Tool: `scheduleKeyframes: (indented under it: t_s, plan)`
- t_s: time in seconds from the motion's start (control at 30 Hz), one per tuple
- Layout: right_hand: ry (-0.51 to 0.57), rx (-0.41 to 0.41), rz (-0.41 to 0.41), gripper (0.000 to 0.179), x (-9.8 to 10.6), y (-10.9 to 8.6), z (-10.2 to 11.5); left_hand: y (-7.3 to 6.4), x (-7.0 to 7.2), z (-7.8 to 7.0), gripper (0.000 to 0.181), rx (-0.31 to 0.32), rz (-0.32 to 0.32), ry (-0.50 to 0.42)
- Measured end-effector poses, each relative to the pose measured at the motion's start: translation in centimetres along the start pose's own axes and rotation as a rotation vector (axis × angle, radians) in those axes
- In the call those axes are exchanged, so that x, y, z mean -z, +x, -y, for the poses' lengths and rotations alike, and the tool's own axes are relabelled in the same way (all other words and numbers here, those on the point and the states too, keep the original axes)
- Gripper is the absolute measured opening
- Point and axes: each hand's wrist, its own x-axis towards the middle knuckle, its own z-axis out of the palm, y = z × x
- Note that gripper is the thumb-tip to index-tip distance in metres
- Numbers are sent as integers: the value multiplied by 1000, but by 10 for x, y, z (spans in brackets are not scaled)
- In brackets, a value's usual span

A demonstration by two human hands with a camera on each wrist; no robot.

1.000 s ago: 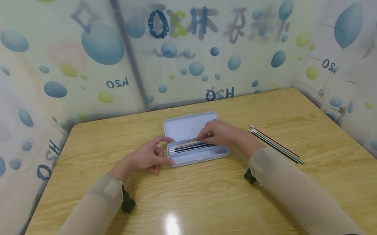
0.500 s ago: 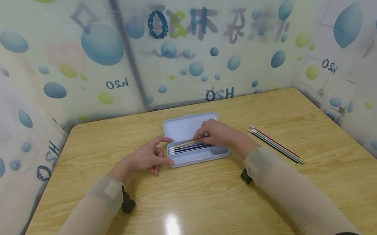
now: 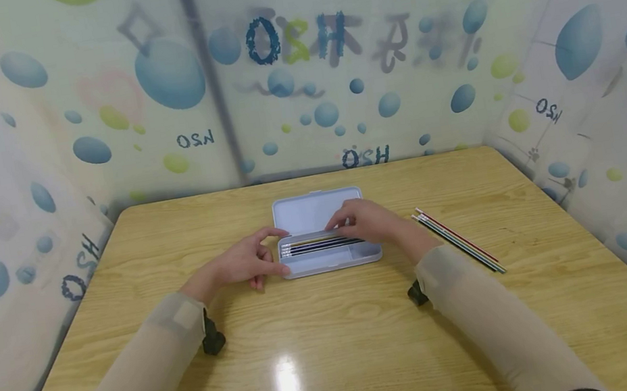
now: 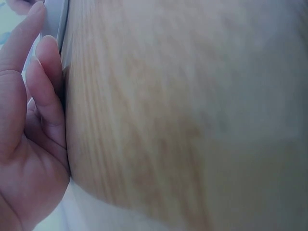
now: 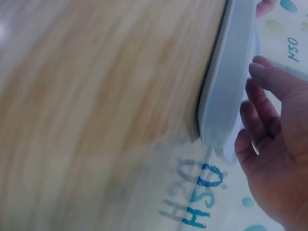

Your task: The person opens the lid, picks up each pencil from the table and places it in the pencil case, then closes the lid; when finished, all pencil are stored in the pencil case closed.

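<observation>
A pale pencil case [image 3: 318, 263] lies with its lid raised back on the wooden table. Several dark pencils [image 3: 322, 247] lie lengthwise in its rear section, a yellowish one [image 3: 310, 242] behind them. My left hand [image 3: 240, 260] holds the case's left end, index finger at the back corner and thumb at the front corner. Over the right part of the tray hovers my right hand [image 3: 367, 221], its thumb and index fingertips near the back rim. The right wrist view shows those fingers [image 5: 262, 113] loosely bent beside the case, with no pencil visible between them.
Several more pencils [image 3: 459, 241], red and dark green among them, lie slanted on the table to the right of the case. The table [image 3: 327, 357] meets patterned curtain-like walls [image 3: 300, 109] at the back and sides.
The yellow pencil, tilted under my right fingers before, now lies level beside the dark ones. My right hand shifted left, then back right. My left hand has stayed put.
</observation>
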Motion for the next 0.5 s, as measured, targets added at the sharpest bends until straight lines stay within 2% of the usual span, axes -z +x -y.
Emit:
scheduleKeyframes:
  t_s: [0.23,0.5]
  plan:
    - [42,-64,-31,21,14,-21,-12,-1,-1,-1,85,-9,-4,-2]
    - [75,-130,-87,23,32,-53,-31,0,0,1,86,-8,2,-2]
